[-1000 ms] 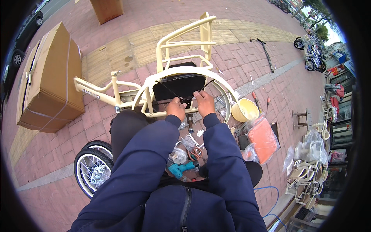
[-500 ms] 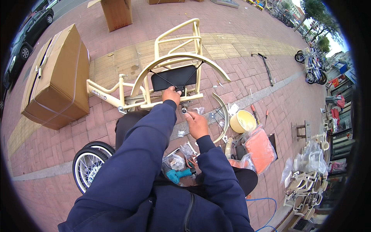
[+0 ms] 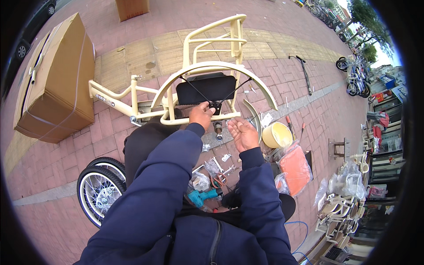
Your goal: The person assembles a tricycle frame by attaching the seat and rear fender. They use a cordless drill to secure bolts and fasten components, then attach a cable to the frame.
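Note:
A cream bicycle frame (image 3: 115,96) lies across my lap area, with a curved cream mudguard (image 3: 207,67) and a tubular rack (image 3: 216,39) beyond it. My left hand (image 3: 201,115) is closed at the black bracket (image 3: 215,107) where thin black stays meet. Behind the bracket is a dark panel (image 3: 206,89). Close to the end of the frame tube, my right hand (image 3: 244,134) has its palm turned up and fingers curled; whatever they pinch is too small to make out. Between my hands a metal axle end (image 3: 218,132) sticks out toward me.
Two wheels (image 3: 100,194) lie at left, below a big cardboard box (image 3: 62,84). Nearer me are a teal power drill (image 3: 202,197) and pliers (image 3: 218,180). At right stand a cream basket (image 3: 277,135) and an orange wrapped piece (image 3: 295,173); a pump (image 3: 304,75) lies farther off.
My right hand has moved right, away from the axle end, and turned palm up. The left hand stays at the bracket. The frame appears slightly shifted in view.

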### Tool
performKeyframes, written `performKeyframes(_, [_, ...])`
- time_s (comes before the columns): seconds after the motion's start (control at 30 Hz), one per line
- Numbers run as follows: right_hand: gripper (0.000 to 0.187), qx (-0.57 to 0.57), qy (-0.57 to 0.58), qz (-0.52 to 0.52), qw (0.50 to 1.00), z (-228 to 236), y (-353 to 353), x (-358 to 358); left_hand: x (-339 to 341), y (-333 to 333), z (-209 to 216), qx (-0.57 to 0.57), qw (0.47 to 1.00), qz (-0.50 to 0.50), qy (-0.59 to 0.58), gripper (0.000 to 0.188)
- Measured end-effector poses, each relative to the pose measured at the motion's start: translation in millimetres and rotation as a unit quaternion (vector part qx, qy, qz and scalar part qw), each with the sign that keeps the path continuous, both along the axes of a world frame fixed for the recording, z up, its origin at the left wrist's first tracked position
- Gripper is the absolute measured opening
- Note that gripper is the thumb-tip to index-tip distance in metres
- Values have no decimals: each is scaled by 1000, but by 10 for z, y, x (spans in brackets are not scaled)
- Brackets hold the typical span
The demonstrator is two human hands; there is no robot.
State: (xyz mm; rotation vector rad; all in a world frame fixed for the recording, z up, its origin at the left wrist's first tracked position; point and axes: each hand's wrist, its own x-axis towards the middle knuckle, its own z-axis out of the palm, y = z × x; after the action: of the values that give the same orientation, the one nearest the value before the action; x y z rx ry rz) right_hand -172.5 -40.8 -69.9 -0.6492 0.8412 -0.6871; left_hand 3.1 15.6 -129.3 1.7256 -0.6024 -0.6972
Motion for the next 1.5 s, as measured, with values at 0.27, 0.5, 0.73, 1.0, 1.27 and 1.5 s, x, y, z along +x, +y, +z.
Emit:
performKeyframes(0.27, [22,14,-38,46,998,46,37,-12,-28,-46,-156,-32,999,18,18,38])
performKeyframes(0.5, [15,10,30,70,997,29,108,50,-45,-72,-75,-115,973,70,185,38])
performKeyframes(0.73, [16,-42,56,67,995,1,261,129,-7,-79,-28,-88,981,60,165,34])
performKeyframes(1.0, [14,5,-2,3,1000,-34,291,169,46,-51,48,-79,977,34,193,33])
performKeyframes(1.27, [23,17,-42,0,999,-142,191,169,2,-42,124,-73,980,56,175,32])
performKeyframes(1.5, [21,22,-62,30,997,-150,127,104,30,-52,140,-82,982,53,162,30])
